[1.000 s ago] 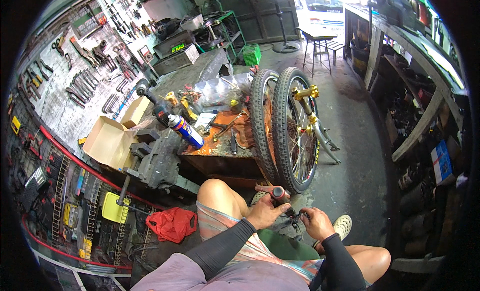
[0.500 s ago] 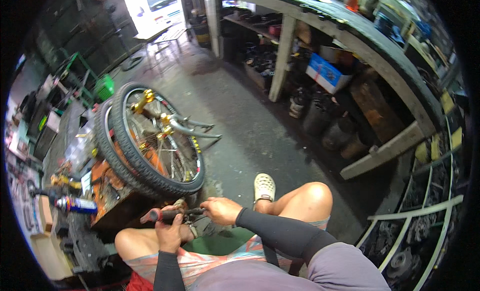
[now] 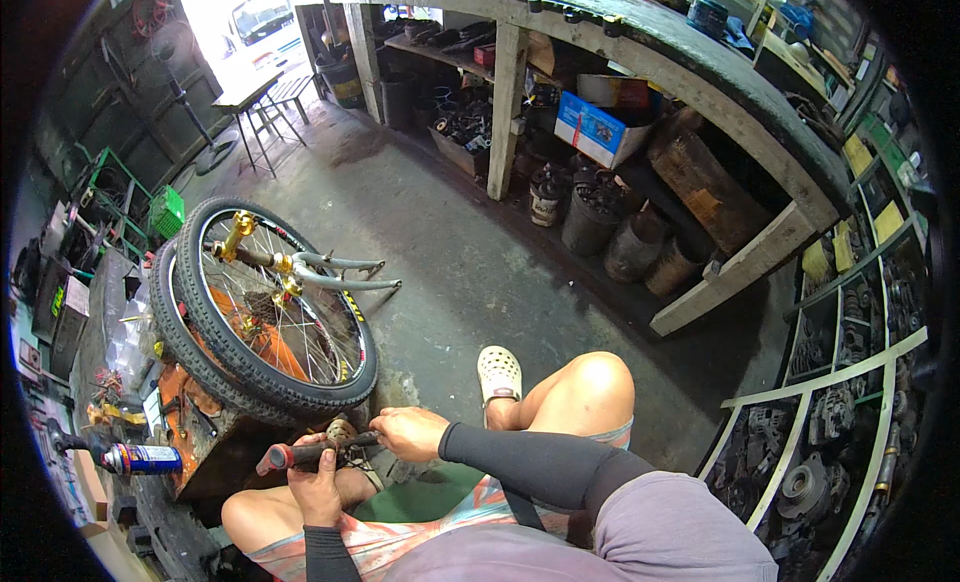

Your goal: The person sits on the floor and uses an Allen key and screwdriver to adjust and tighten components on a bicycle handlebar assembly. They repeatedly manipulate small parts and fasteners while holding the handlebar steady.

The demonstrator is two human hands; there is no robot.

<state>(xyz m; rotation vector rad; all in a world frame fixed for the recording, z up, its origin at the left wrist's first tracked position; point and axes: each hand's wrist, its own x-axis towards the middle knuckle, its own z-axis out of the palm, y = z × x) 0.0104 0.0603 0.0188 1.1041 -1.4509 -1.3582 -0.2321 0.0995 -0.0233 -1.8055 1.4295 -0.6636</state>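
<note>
My left hand [image 3: 318,490] is closed around a dark, rod-like piece with a red end [image 3: 285,458], held low between my knees. The red end points left. My right hand [image 3: 410,434] grips the right end of the dark piece, or something thin joined to it; the fingers hide which. Just beyond my hands, two bicycle wheels [image 3: 325,384] with knobby tyres lie stacked and tilted on a box-like stand [image 3: 215,444]. On the upper wheel rests a silver bicycle fork [image 3: 335,281] with gold fittings.
A blue and white spray can [image 3: 145,459] lies on the cluttered left side. Along the far right runs a long workbench [image 3: 640,44], with a blue carton [image 3: 598,130] and dark buckets [image 3: 592,217] beneath. Shelves of metal parts [image 3: 800,487] curve at right. A fan [image 3: 178,87] stands far left.
My view has turned, so the wheels, bench and hands sit farther left in the picture. Both hands keep their hold on the dark piece, with little visible movement.
</note>
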